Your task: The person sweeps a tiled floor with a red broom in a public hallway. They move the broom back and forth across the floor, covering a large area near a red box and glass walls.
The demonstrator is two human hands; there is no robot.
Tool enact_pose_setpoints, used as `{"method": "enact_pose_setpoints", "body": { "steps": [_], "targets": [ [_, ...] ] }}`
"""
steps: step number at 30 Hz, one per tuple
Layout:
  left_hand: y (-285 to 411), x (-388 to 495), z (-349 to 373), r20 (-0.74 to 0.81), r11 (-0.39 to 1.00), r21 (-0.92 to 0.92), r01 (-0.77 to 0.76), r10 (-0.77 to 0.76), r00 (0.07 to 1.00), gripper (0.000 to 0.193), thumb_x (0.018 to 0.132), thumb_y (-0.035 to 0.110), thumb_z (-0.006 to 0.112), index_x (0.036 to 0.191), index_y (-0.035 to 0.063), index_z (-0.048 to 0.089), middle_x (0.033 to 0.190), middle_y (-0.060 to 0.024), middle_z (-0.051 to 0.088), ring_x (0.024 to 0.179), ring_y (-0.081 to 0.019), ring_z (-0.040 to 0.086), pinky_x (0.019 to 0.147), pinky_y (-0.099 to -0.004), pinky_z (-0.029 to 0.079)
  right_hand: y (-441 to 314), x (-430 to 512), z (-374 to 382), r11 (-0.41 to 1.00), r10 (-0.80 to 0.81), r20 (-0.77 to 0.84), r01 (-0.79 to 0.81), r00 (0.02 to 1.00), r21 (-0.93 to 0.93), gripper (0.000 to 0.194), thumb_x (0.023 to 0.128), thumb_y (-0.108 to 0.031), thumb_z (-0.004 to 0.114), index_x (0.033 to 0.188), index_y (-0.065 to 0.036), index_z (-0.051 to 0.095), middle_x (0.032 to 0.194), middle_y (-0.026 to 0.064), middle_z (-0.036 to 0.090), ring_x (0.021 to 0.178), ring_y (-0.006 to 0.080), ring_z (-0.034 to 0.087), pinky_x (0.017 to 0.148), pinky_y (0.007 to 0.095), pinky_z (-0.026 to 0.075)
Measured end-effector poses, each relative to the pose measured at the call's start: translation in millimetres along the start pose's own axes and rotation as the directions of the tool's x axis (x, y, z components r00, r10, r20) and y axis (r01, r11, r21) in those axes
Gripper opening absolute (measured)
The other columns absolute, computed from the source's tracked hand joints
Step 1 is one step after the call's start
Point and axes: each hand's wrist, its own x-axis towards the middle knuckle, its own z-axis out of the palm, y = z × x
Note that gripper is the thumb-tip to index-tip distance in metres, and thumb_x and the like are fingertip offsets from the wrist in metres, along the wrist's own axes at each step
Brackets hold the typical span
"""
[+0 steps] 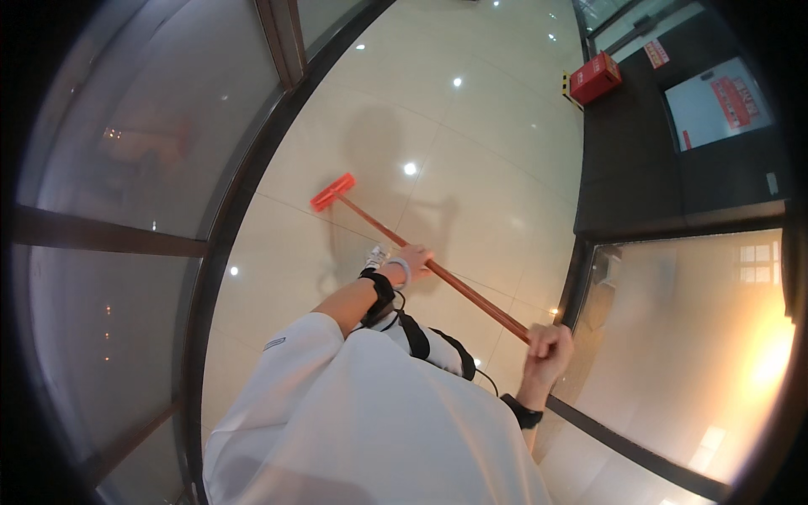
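Note:
A long brown handle slants across the view in front of me. At its far end is the red head of a broom or floor brush; whether it has bristles is too small to tell. My left hand, with a pale band at the wrist, grips the handle around its middle. Near the handle's upper end my right hand is closed around it, to the right of my body. The red head lies low, over the tiled floor, by the left side of the passage.
Framed glass panels run along my left. On the right are a dark wall and a lit glass panel. A red box stands against that wall farther ahead. One white shoe shows under my left wrist.

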Motion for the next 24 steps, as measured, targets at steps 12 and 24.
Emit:
{"method": "enact_pose_setpoints", "body": {
  "steps": [12, 24],
  "targets": [
    [-11, -3, -26, 0.117, 0.984, 0.169, 0.061, -0.081, 0.990, 0.060, 0.079, 0.037, 0.070, 0.128, 0.0140, 0.044, 0.123, -0.0151, 0.053, 0.117, -0.0336, 0.049, 0.096, -0.0496, 0.038, 9, 5, 10, 0.999, 0.038, -0.056, -0.038, 0.998, 0.015, 0.044, 0.097, -0.024, 0.041, 0.056, -0.009, 0.034, 0.047, -0.0014, 0.031, 0.045, 0.0132, 0.029, 0.055, 0.0335, 0.035],
    [101, 92, -26, 0.417, 0.965, -0.020, -0.261, 0.245, 0.875, 0.036, 0.088, 0.037, 0.059, 0.111, 0.0111, 0.052, 0.110, -0.0095, 0.059, 0.104, -0.0298, 0.056, 0.089, -0.0498, 0.038, -81, 66, -18, 0.961, -0.237, -0.304, 0.269, 0.923, 0.070, 0.042, 0.099, -0.021, 0.039, 0.059, -0.014, 0.029, 0.050, -0.0036, 0.023, 0.043, 0.0073, 0.021, 0.044, 0.0231, 0.025]
  ]
}}
